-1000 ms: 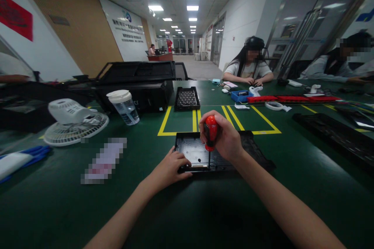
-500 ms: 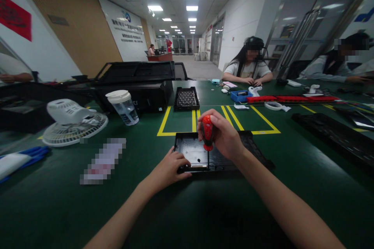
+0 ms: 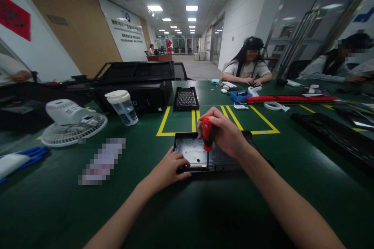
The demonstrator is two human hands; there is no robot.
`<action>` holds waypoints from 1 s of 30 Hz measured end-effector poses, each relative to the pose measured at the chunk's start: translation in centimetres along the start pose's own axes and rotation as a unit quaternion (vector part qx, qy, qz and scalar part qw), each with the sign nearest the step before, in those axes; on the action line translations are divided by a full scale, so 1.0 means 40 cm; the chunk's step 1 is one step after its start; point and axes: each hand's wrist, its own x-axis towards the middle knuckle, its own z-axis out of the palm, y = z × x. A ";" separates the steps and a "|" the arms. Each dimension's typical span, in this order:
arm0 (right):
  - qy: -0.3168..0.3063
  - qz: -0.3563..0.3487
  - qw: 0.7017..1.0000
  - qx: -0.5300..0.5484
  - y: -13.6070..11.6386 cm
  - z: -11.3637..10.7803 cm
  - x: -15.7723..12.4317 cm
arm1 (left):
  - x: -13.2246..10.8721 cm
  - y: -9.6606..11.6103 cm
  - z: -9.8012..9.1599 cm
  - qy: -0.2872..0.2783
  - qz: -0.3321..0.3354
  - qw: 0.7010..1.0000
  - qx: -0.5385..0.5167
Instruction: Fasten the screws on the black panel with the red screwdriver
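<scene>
A shallow black panel with a raised rim lies on the green table in front of me. My right hand is wrapped round the red and black handle of a screwdriver. The screwdriver stands upright, its dark shaft reaching down to the panel's near edge; the tip is too small to make out. At the panel's near left corner, my left hand grips the rim, fingers over the inside and thumb along the front. My right hand and forearm hide part of the panel's right half.
Behind the panel, yellow tape marks the table near a black tray of small round parts. To the left are a water cup, a white fan and a blue-white glove. A long black panel lies right; a person sits opposite.
My right wrist has turned slightly and the fingers have shifted round the screwdriver handle. The screwdriver stays upright in the same spot, and my left hand has not visibly moved.
</scene>
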 end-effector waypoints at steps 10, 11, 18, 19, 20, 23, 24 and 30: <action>0.031 -0.035 0.999 0.006 -0.001 0.002 0.001 | 0.003 -0.002 0.003 0.001 0.001 1.000 0.000; 0.038 -0.041 0.998 0.008 0.000 0.003 0.002 | 0.003 -0.002 0.003 0.002 0.000 1.000 0.000; 0.080 -0.059 0.995 -0.009 0.002 0.009 0.001 | -0.002 -0.003 0.004 0.001 -0.002 1.000 -0.002; 0.085 -0.063 0.994 -0.019 0.003 0.008 0.001 | -0.002 -0.004 0.004 0.001 -0.001 1.000 -0.002; 0.089 -0.069 0.993 -0.031 0.004 0.007 0.000 | -0.002 -0.004 0.005 0.002 0.000 1.000 -0.002; 0.092 -0.086 0.990 -0.061 0.008 0.001 0.001 | -0.001 -0.005 0.006 0.004 0.001 1.000 -0.002; 0.086 -0.087 0.991 -0.062 0.009 -0.001 0.001 | 0.000 -0.005 0.006 0.004 0.001 1.000 -0.002; 0.010 -0.054 0.998 -0.014 0.013 -0.005 0.002 | 0.002 0.002 0.000 -0.001 -0.001 1.000 0.005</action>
